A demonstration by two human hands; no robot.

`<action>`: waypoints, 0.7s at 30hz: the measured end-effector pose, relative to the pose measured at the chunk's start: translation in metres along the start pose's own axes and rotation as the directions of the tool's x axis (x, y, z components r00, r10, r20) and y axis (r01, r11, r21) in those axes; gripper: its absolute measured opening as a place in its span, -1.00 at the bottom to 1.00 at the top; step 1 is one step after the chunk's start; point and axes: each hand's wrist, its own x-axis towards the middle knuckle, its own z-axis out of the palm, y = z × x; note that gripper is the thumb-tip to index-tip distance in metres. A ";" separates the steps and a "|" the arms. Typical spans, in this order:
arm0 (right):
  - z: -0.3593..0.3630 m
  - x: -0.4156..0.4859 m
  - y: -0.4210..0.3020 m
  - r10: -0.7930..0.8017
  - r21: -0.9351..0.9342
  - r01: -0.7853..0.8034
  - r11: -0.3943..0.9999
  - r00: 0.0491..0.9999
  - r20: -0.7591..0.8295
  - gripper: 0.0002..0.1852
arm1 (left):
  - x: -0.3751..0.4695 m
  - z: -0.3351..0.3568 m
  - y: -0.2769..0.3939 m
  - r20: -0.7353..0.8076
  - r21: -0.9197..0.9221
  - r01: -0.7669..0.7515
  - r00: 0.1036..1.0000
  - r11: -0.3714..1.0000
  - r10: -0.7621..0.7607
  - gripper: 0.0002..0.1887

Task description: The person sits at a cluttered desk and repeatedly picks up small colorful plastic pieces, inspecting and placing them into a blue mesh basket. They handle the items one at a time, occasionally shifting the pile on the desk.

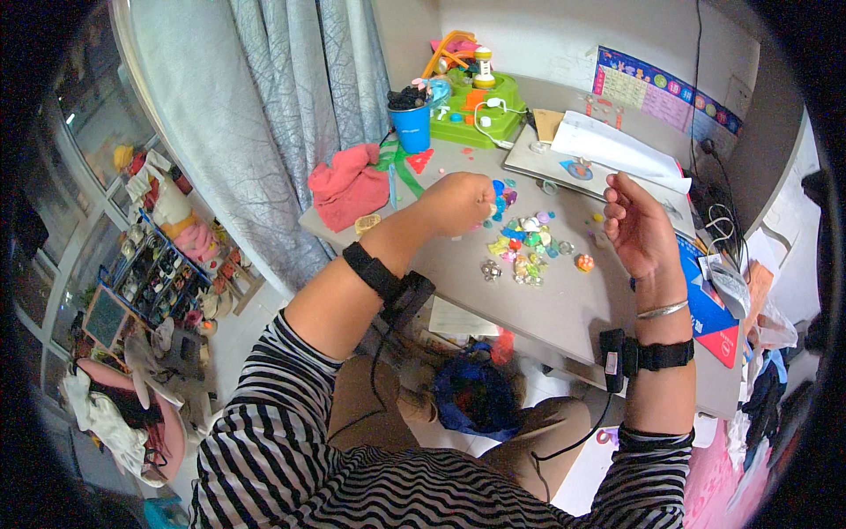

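Observation:
My left hand (460, 203) is curled into a fist above the table, with its back towards me. It hides part of a cluster of blue and purple plastic gems (500, 198); whether anything sits inside the fist cannot be seen. My right hand (634, 228) hovers at the table's right side, fingers loosely bent, and no object shows in it. Between the hands lies a loose pile of coloured plastic gems and beads (529, 239), some clear, yellow, green and red. An orange dotted bead (584, 262) rests apart from the pile, and a clear silvery bead (490, 270) lies near the front.
A pink cloth (349, 188) lies at the table's left edge. Behind stand a blue cup (411, 129) with dark contents and a green toy base (481, 112). A closed laptop (548, 159) bears papers (615, 149). Cables (720, 218) hang at right; a blue-lined bin (472, 393) sits below.

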 end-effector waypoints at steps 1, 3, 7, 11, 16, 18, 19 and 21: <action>0.000 0.000 0.000 0.002 0.003 -0.002 1.000 1.000 0.006 -0.77 | -0.001 0.001 -0.001 0.001 -0.054 0.006 1.000 0.999 -0.006 -0.92; 0.000 0.000 0.000 -0.004 -0.003 0.004 1.000 1.000 0.007 -0.77 | -0.004 -0.002 -0.004 -0.049 -0.032 -0.088 0.995 0.996 0.086 -0.90; -0.001 0.001 0.001 -0.009 -0.017 0.009 1.000 1.000 -0.002 -0.76 | -0.025 -0.030 -0.018 -0.247 0.245 -0.151 0.945 0.958 0.212 -0.83; 0.000 0.000 0.002 0.002 -0.027 -0.002 1.000 1.000 -0.003 -0.77 | -0.057 -0.081 -0.038 -0.521 0.378 0.245 0.853 0.893 -0.014 -0.75; 0.002 -0.001 0.003 -0.002 -0.053 0.001 0.999 1.000 -0.017 -0.77 | -0.077 -0.111 -0.065 -0.484 0.478 0.530 0.824 0.701 -0.293 -0.61; 0.006 -0.003 0.002 -0.033 -0.108 0.027 0.994 0.998 -0.050 -0.76 | -0.080 -0.106 -0.075 -0.452 0.502 0.509 0.844 0.699 -0.290 -0.60; 0.010 -0.005 0.002 -0.069 -0.149 0.065 0.987 0.997 -0.024 -0.76 | -0.083 -0.105 -0.081 -0.426 0.513 0.505 0.852 0.694 -0.305 -0.60; 0.023 -0.010 0.001 -0.177 -0.292 0.137 0.947 0.978 -0.115 -0.75 | -0.085 -0.098 -0.091 -0.480 0.469 0.518 0.829 0.715 -0.286 -0.60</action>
